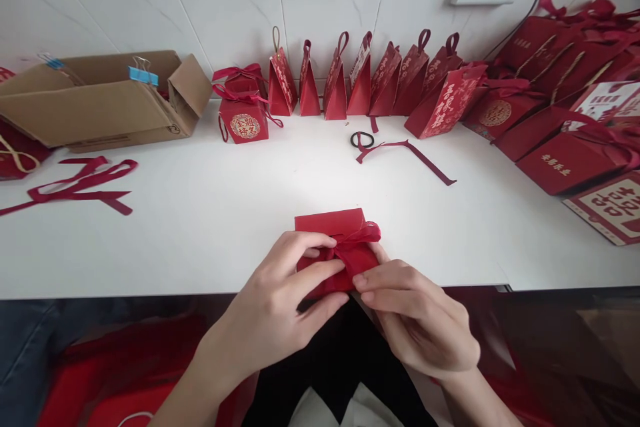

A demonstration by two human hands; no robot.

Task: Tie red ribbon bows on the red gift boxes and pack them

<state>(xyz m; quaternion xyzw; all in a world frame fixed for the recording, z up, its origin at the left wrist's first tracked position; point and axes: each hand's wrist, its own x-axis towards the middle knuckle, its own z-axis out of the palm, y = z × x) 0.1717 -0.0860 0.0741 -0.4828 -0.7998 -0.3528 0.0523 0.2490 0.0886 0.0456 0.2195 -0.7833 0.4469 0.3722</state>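
A small red gift box (330, 221) lies at the table's front edge, with a red ribbon bow (363, 235) tied across it. My left hand (285, 293) reaches over the box from the left. Its index and middle fingertips press at the bow's knot, and its thumb lies along the box's near edge. On the right, my right hand (420, 310) has its fingertips pinched together at the lower right of the box, on a ribbon tail (354, 263). The box's near side is partly hidden by my fingers.
A cardboard box (110, 110) with blue clips stands at the back left, near a loose ribbon (83, 187). Several triangular red boxes (335, 90) line the wall. A black hair tie (362, 140) lies before them. Red gift bags (555, 60) crowd the right side.
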